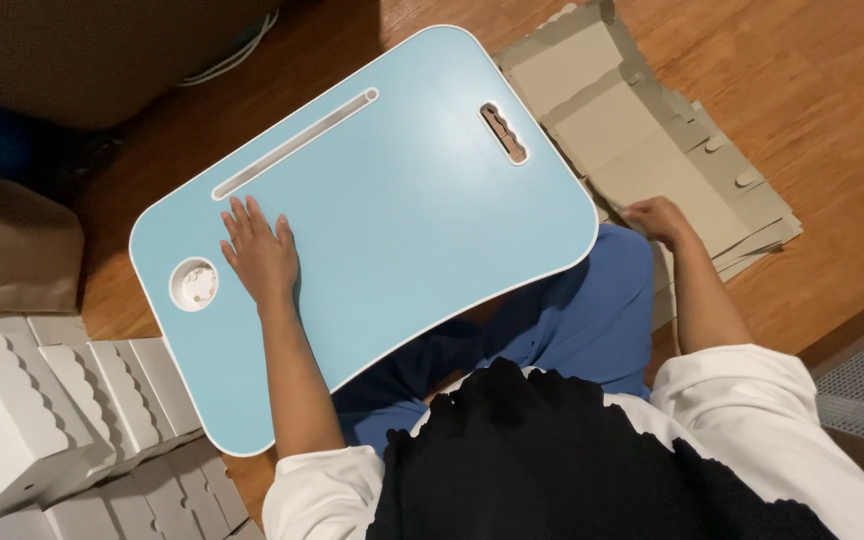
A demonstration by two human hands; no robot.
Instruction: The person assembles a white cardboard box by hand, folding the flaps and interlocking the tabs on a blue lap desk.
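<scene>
1 smooth rounded blue lap tray [402, 190]

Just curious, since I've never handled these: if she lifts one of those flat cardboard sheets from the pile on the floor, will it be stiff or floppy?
Probably light and a bit bendy: the flat cardboard sheets look thin, with fold lines and cut tabs, so one may sag or hinge when lifted. The right hand rests on the pile's edge. Stacked loosely on the smooth wooden floor, they could slide apart when pushed.

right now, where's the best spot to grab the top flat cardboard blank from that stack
Take the top cardboard blank by its near edge, where the right hand already rests, coming from the person's side. The sheets lie flat and fanned, so that edge looks free to pinch.
</scene>
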